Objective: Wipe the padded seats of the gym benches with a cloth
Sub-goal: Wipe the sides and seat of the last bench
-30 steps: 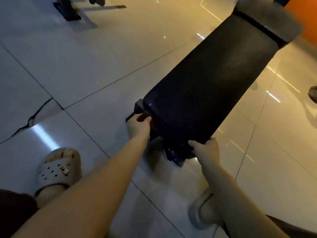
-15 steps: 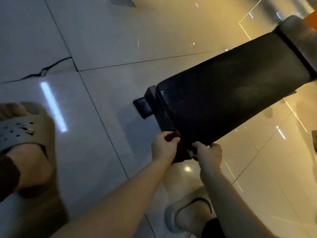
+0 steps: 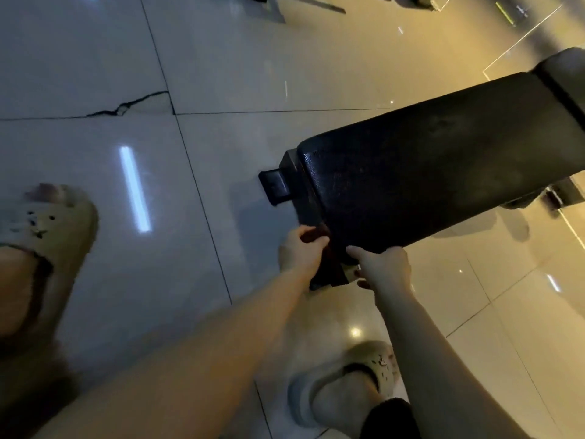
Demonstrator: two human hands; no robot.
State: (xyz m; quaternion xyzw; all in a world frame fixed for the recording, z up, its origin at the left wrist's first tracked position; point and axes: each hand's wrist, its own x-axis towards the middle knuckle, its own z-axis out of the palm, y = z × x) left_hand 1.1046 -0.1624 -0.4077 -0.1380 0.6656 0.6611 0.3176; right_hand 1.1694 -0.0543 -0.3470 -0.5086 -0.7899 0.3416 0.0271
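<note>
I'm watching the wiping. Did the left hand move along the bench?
Yes. The left hand, pinching the cloth, slid along the bench end, away from the black foot toward the right hand.

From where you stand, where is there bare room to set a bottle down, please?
Bare: the top of the pad beyond both hands; the floor tiles between the left sandal and the bench's end bracket. Crowded: the pad's near corner, where the left hand grips a dark cloth and the right hand holds the edge, above the right sandal.
</note>
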